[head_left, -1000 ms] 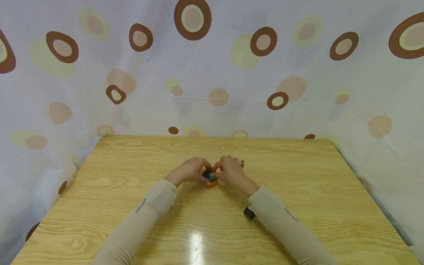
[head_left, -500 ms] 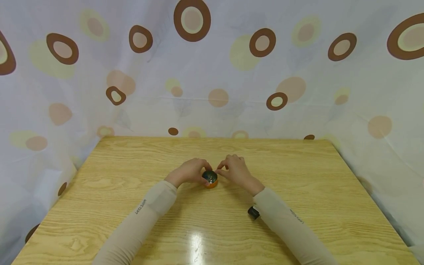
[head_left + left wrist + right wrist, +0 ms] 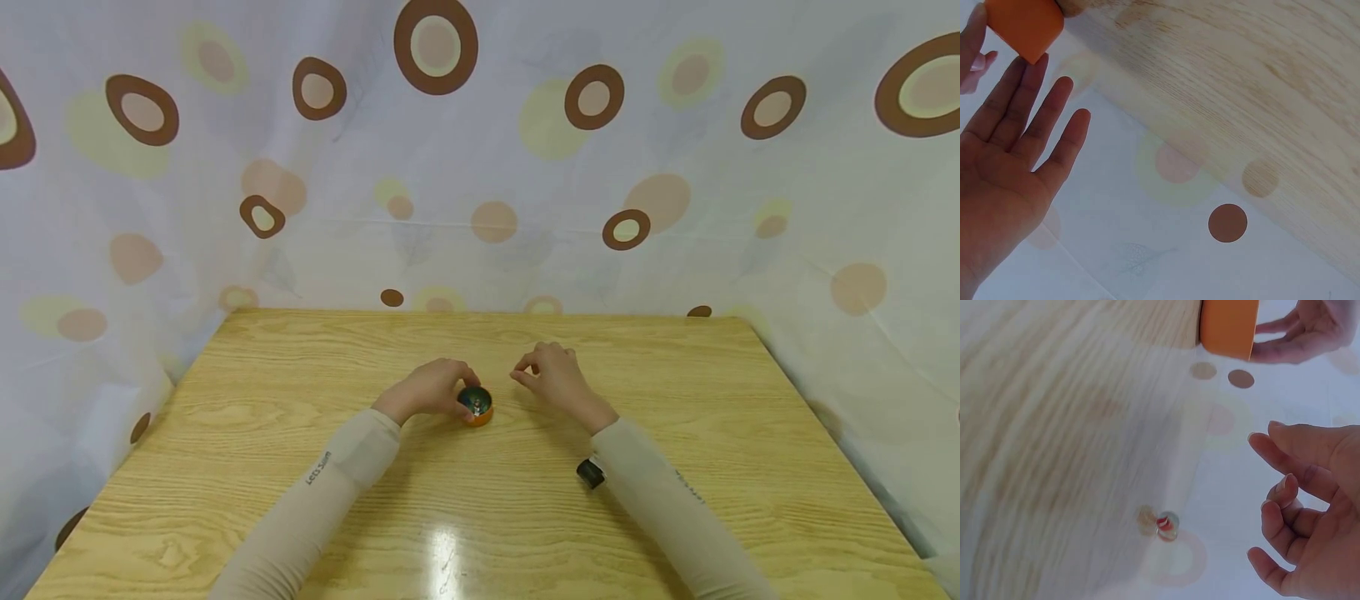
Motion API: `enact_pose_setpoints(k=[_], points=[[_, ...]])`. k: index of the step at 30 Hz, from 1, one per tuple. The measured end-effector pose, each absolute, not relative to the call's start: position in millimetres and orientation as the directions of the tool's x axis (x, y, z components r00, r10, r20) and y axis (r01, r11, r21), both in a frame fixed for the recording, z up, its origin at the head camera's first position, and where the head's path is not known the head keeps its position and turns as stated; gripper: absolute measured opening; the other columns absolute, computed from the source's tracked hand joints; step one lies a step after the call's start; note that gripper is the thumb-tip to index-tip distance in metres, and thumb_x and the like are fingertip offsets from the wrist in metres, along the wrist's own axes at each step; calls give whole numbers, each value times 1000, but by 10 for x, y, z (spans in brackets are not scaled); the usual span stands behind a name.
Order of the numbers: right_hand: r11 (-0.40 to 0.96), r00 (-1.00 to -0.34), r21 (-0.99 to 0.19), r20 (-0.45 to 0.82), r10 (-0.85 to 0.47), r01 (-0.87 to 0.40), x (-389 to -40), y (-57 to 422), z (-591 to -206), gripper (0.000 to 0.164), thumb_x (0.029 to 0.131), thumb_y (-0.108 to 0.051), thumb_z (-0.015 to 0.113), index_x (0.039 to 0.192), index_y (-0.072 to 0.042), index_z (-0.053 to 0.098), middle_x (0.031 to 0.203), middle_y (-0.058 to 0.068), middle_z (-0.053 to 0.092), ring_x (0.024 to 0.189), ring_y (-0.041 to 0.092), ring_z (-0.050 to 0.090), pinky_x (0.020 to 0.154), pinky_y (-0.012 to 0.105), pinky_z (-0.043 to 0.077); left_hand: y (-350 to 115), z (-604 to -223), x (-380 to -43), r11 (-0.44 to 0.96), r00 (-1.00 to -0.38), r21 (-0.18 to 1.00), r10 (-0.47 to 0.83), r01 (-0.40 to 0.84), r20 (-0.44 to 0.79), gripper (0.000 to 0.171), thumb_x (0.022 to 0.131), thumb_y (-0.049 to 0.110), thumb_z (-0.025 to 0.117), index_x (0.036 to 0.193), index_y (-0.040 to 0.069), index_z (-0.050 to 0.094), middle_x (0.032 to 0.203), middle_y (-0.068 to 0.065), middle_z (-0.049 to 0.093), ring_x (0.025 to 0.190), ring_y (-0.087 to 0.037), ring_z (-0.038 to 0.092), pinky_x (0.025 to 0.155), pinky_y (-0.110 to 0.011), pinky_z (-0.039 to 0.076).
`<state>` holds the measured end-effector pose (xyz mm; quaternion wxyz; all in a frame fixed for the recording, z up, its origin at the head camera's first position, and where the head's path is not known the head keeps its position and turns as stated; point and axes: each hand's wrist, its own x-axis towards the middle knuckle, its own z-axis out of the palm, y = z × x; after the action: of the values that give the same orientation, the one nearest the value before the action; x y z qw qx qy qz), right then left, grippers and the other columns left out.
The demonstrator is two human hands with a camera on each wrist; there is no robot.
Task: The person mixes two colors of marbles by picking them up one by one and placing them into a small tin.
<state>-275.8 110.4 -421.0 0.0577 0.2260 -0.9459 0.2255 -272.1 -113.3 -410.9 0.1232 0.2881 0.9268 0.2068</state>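
A small round orange bowl [image 3: 480, 419] with a dark inside stands on the table near its middle. My left hand [image 3: 429, 390] holds it at the left, thumb on the near side and fingers on the far side. Something small and pale shows inside the bowl, too small to identify. The left wrist view shows the bowl's orange wall [image 3: 1025, 28] beside the fingertips of that hand. Off to the bowl's right, my right hand [image 3: 558, 383] is raised with thumb and forefinger close together and the other fingers loosely curled; nothing shows in it. A clear marble [image 3: 1167, 526] with red swirls lies near its fingers.
The light wood table [image 3: 337, 500] has a patterned curtain [image 3: 495, 258] behind it and along both sides. A black wrist camera [image 3: 590, 473] is strapped under the right sleeve.
My right hand has moved from above the bowl away to the right and backward, uncovering the bowl's inside. My left hand has stayed at the bowl.
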Motion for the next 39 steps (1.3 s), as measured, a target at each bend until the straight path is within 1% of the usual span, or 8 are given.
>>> enact_pose_setpoints(k=[9,17,21,24,28,32,35,39], points=[[810,-918,-432,197,-344,-396,-2858,1323,-4186,16,91,-19,67,91,-5,77,70,3,48,66,20,37,70,43,26,-1140,-4122,-2727,752,-804,443,585,488,-108,47,77,20,83,119,5,66,120,-7,64,111,-26,58,91,-38,49],[857,-947,-403,159,-280,-321,-2920,1456,-4209,18,91,-18,67,85,-4,76,73,7,57,70,23,47,75,50,33,-1152,-4124,-2738,748,-804,446,586,491,-98,47,77,20,83,118,6,66,120,-7,64,110,-25,58,90,-38,49],[875,-965,-407,109,-237,-261,-2946,1470,-4226,21,91,-20,68,79,-5,76,81,9,68,83,33,57,86,60,34,-1153,-4121,-2738,749,-805,451,584,486,-104,47,77,20,83,118,6,66,120,-7,64,111,-25,58,91,-38,49],[890,-980,-410,57,-192,-198,-2965,1466,-4246,25,91,-23,67,74,-7,76,81,9,70,90,39,58,91,64,32,-1151,-4118,-2734,753,-808,455,579,476,-113,47,77,21,83,118,7,66,119,-6,64,111,-25,57,91,-38,48],[909,-990,-399,-12,-139,-122,-2985,1436,-4271,36,91,-27,68,61,-8,70,62,4,63,74,32,56,89,57,32,-1147,-4117,-2729,754,-809,462,575,467,-122,48,77,21,83,119,7,66,118,-5,64,112,-25,57,92,-38,48],[928,-991,-361,-56,-118,-90,-2992,1398,-4264,49,90,-31,69,47,-11,53,46,0,46,59,23,47,87,54,33,-1144,-4118,-2725,752,-808,462,578,471,-118,48,77,21,83,119,7,66,118,-5,64,111,-25,57,91,-38,48],[938,-991,-336,-70,-115,-85,-2992,1374,-4239,54,90,-32,68,45,-13,46,46,0,42,58,23,47,90,57,34,-1139,-4119,-2723,756,-809,453,575,472,-118,48,77,22,83,119,8,66,118,-5,64,111,-24,57,91,-38,48],[945,-990,-319,-86,-109,-77,-2990,1347,-4206,53,89,-34,69,47,-13,46,51,3,48,62,27,51,90,58,34,-1134,-4118,-2716,759,-810,448,574,472,-119,48,76,22,83,119,8,66,119,-5,64,112,-25,57,91,-38,48]])
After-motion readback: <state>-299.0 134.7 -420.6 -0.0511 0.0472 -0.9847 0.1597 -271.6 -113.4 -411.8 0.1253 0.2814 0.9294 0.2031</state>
